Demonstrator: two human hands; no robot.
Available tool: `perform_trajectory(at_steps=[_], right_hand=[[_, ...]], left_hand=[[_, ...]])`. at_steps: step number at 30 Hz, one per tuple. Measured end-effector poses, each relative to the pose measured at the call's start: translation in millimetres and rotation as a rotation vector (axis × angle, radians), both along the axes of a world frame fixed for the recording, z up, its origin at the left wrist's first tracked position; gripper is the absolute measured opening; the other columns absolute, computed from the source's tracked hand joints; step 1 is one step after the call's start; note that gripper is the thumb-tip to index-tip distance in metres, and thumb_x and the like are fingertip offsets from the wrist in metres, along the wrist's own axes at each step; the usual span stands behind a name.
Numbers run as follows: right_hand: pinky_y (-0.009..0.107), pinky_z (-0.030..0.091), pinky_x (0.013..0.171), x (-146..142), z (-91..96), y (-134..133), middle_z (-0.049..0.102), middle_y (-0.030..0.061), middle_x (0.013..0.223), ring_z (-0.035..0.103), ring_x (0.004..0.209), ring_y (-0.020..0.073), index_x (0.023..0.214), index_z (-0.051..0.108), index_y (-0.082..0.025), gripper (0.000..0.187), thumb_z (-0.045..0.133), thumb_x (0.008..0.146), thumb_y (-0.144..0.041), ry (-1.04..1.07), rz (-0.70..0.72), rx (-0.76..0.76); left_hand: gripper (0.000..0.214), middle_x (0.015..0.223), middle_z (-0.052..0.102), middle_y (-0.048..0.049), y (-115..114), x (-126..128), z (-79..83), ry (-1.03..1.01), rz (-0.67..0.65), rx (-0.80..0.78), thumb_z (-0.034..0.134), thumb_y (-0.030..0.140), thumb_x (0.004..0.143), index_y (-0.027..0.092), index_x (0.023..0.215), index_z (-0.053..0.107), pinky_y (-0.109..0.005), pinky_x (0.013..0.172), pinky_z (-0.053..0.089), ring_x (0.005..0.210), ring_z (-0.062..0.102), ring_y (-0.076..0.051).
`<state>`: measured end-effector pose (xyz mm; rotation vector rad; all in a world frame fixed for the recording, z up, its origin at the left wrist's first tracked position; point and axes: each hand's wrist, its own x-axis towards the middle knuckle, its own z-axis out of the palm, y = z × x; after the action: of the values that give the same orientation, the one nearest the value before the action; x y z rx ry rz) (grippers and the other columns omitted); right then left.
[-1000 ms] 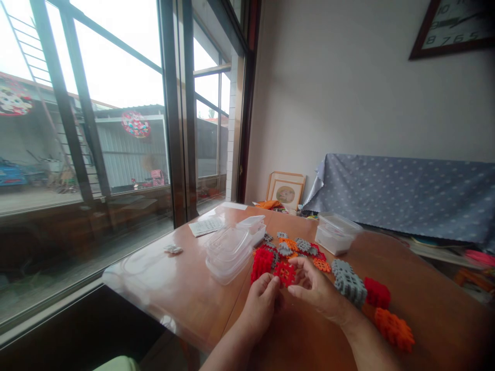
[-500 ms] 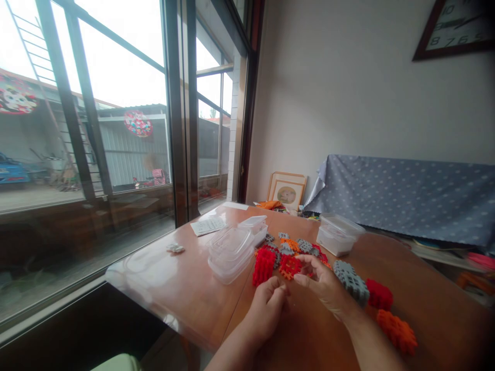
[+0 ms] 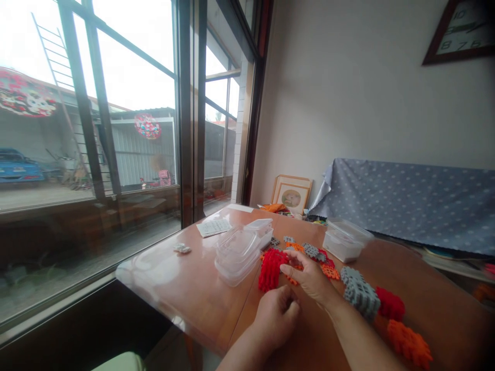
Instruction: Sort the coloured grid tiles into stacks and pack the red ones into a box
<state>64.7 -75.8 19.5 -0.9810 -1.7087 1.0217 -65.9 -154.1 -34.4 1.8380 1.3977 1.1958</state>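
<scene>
My right hand (image 3: 307, 273) pinches a red notched plastic tile (image 3: 282, 258) between thumb and fingers, against the top right of a red stack of such tiles (image 3: 267, 278). I cannot tell whether the tile is joined to the stack. My left hand (image 3: 276, 314) is curled closed just in front of that stack, and its inside is hidden. Behind the right hand lie loose grey tiles (image 3: 310, 250) and orange tiles (image 3: 330, 272), partly covered by the fingers.
To the right stand a grey block of tiles (image 3: 359, 292), a red block (image 3: 390, 303) and an orange block (image 3: 409, 341). Clear plastic boxes stand left (image 3: 236, 255) and right (image 3: 342, 245). A printed sheet (image 3: 214, 228) and small pale pieces (image 3: 181, 248) lie towards the window.
My right hand has brought a red tile left, up to the red stack. My left hand has curled more tightly. The whole view has shifted slightly.
</scene>
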Motion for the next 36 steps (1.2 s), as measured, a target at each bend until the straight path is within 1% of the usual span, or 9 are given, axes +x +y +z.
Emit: perform_trajectory(at_steps=[3,6,8,11,14,24,30,33,36], right_hand=[[0.046,0.044,0.109,-5.5,-1.4,2.3,0.068,0.0085,0.125,0.061,0.118,0.0287,0.121,0.067,-0.023,0.051,0.077,0.077,-0.047,-0.028,0.012,0.037],[0.046,0.045,0.107,-7.5,-4.6,3.6,0.068,0.0098,0.123,0.062,0.116,0.0287,0.129,0.064,-0.022,0.062,0.08,0.074,-0.046,-0.017,-0.035,0.009],[0.045,0.047,0.106,-7.0,-6.5,3.4,0.068,0.0109,0.123,0.063,0.116,0.0284,0.133,0.06,-0.02,0.067,0.079,0.075,-0.048,0.025,-0.063,-0.029],[0.044,0.047,0.106,-4.9,-8.5,2.3,0.069,0.0108,0.119,0.064,0.115,0.0276,0.133,0.059,-0.019,0.063,0.073,0.082,-0.053,0.096,-0.064,-0.064],[0.045,0.046,0.107,-4.2,-9.0,1.1,0.071,0.0092,0.115,0.065,0.114,0.0276,0.132,0.059,-0.02,0.058,0.07,0.085,-0.053,0.13,-0.065,-0.067],[0.044,0.045,0.109,-12.2,-1.9,-4.9,0.072,0.0103,0.119,0.064,0.12,0.0282,0.131,0.059,-0.019,0.055,0.069,0.086,-0.05,0.161,-0.047,-0.067],[0.043,0.045,0.109,-10.6,-3.9,-3.1,0.071,0.0101,0.121,0.064,0.121,0.0276,0.132,0.058,-0.02,0.056,0.069,0.086,-0.05,0.173,-0.029,-0.077],[0.044,0.045,0.109,-8.5,-5.7,-0.3,0.071,0.0098,0.121,0.065,0.119,0.0277,0.132,0.058,-0.021,0.057,0.069,0.086,-0.051,0.169,-0.044,-0.077],[0.043,0.047,0.106,-3.4,-1.6,-3.3,0.073,0.0092,0.117,0.066,0.115,0.028,0.128,0.061,-0.021,0.055,0.069,0.085,-0.054,0.174,-0.097,-0.043]], left_hand=[[0.01,0.071,0.065,0.0009,-0.3,0.5,-1.0,-0.004,0.003,0.0,0.052,0.018,0.08,0.02,0.073,0.059,-0.024,0.058,0.031,0.066,0.054,-0.013],[0.011,0.071,0.065,0.001,-0.2,0.6,-0.7,-0.003,0.006,0.005,0.052,0.018,0.08,0.02,0.072,0.059,-0.024,0.058,0.031,0.065,0.055,-0.013],[0.011,0.072,0.066,0.0012,0.0,0.4,-0.2,-0.006,0.001,0.01,0.052,0.019,0.08,0.02,0.072,0.06,-0.024,0.058,0.031,0.066,0.056,-0.013],[0.01,0.071,0.066,0.0018,0.1,0.0,-0.5,-0.011,-0.003,0.014,0.053,0.02,0.08,0.02,0.072,0.06,-0.024,0.058,0.031,0.065,0.056,-0.013],[0.011,0.07,0.065,0.0022,-0.3,-0.5,-1.5,-0.009,0.0,0.02,0.054,0.021,0.081,0.02,0.071,0.059,-0.024,0.058,0.031,0.065,0.055,-0.012],[0.01,0.071,0.066,0.0015,-0.7,0.2,-2.1,0.001,0.002,0.028,0.053,0.02,0.08,0.019,0.073,0.061,-0.024,0.058,0.031,0.066,0.055,-0.013],[0.01,0.071,0.066,0.0015,-0.4,0.2,-3.3,0.011,0.003,0.025,0.054,0.02,0.081,0.019,0.075,0.062,-0.024,0.059,0.032,0.066,0.055,-0.013],[0.01,0.072,0.066,0.0016,-0.9,-0.3,-3.2,0.011,-0.007,0.022,0.054,0.02,0.081,0.02,0.075,0.062,-0.024,0.059,0.032,0.066,0.056,-0.013],[0.011,0.071,0.066,0.0016,-1.4,-0.8,-1.5,0.015,-0.006,0.017,0.054,0.021,0.081,0.02,0.073,0.06,-0.024,0.059,0.032,0.066,0.056,-0.013]])
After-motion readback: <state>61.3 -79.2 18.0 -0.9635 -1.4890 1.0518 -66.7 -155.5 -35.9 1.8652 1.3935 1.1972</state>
